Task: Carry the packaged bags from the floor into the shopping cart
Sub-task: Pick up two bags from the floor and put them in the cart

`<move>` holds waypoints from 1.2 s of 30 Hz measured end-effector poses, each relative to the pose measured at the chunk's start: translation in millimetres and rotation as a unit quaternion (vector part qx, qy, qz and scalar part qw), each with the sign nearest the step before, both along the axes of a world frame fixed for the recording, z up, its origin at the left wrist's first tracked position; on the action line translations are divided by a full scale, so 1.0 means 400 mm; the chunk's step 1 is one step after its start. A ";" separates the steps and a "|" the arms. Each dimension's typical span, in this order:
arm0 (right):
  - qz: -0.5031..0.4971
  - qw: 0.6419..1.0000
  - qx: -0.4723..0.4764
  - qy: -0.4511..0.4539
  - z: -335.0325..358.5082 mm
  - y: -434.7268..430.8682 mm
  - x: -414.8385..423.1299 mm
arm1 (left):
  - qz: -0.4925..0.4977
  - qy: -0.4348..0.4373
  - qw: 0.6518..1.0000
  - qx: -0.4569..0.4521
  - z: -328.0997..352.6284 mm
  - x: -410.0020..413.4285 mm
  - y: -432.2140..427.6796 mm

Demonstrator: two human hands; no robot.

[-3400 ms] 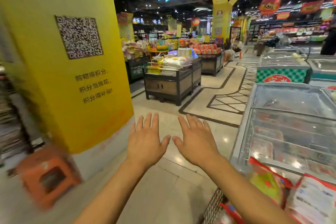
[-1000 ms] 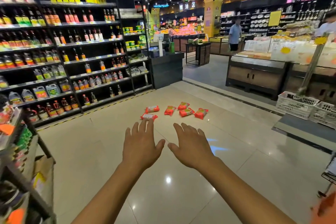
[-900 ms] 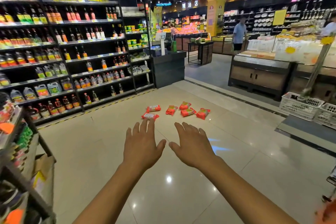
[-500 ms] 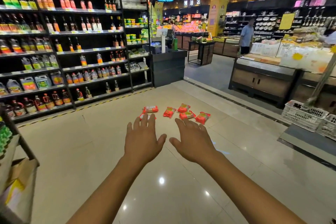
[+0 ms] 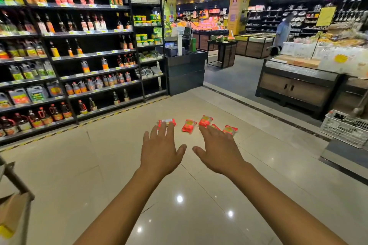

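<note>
Looks like the approach step: reaching toward the load, nothing lifted yet. Starting from the bottle shelf (image 5: 79,69) at far left. To its right, above the open floor (image 5: 89,165), left hand (image 5: 160,152): stretched forward palm down, fingers straight and slightly spread, holding nothing, fingertips overlapping the nearest packaged bag (image 5: 168,121) in view but apparently short of contact. Further right of the shelf, more red packaged bags (image 5: 188,125) in a loose row on the tiles. Further right again, right hand (image 5: 218,152): likewise flat, open-fingered and empty, partly covering a bag. No shopping cart in view. Next, probably: closing in, bending low, curling fingers round a bag apiece, then locating the cart.
</note>
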State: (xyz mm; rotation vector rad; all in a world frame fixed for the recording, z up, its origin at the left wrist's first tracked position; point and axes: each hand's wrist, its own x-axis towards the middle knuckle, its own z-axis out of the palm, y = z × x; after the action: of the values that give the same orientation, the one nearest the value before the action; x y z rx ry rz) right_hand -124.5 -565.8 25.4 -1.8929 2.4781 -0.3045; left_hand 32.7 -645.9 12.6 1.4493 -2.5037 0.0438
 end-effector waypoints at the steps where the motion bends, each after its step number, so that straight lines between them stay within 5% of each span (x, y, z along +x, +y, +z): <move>1: 0.000 1.000 0.002 -0.001 -0.004 -0.025 -0.016 | 0.000 0.001 1.000 0.000 -0.004 -0.017 -0.026; 22: 0.036 0.998 -0.021 -0.047 0.026 -0.679 -0.586 | 0.028 -0.025 0.999 -0.040 0.050 -0.581 -0.641; 36: 0.070 0.997 0.010 -0.031 -0.005 -1.097 -0.766 | 0.051 -0.021 0.998 -0.019 -0.008 -0.749 -1.065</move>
State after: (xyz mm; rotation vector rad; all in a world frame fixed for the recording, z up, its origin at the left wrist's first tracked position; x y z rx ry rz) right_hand -431.1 -1004.6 23.2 -2.0025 2.2874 -0.3284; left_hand -266.8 -1072.1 9.2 1.5751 -2.4463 0.1401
